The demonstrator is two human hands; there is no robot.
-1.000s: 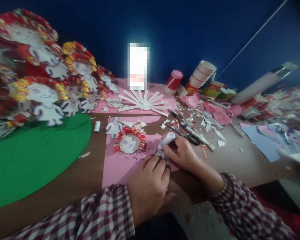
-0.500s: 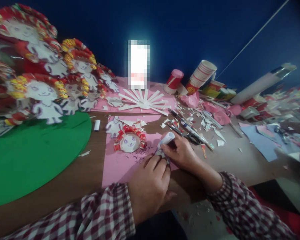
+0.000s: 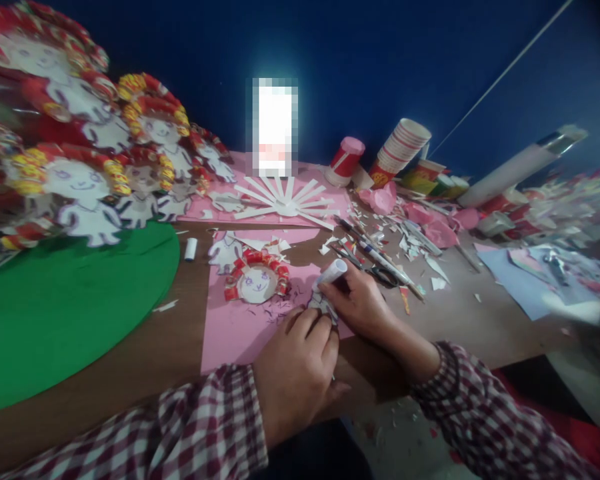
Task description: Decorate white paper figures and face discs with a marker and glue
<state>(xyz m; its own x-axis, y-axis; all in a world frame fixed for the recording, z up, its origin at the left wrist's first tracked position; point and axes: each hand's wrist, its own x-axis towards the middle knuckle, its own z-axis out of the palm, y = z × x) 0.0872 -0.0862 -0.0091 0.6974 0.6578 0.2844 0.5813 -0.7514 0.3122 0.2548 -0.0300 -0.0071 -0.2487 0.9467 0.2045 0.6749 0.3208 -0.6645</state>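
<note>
Head view: the glue stick (image 3: 333, 272) tilts over a paper cutout (image 3: 321, 305) on the pink sheet (image 3: 230, 337), clasped in the right hand (image 3: 364, 301). The left hand (image 3: 297, 373) curls at the cutout, grip hidden. Gluing seems in hand; next calls for steadying the cutout.

I'm in a craft workspace: paper dolls (image 3: 83, 181) crowd ten o'clock, a white paper fan (image 3: 287, 208) spreads at twelve, stacked cups (image 3: 400, 150) lean at two, scissors (image 3: 375, 271) and pens (image 3: 380, 256) lie at four amid paper scraps (image 3: 414, 239) on the brown table (image 3: 460, 317), and the blurred three-o'clock heap (image 3: 565, 200) may be more handiwork.
</note>
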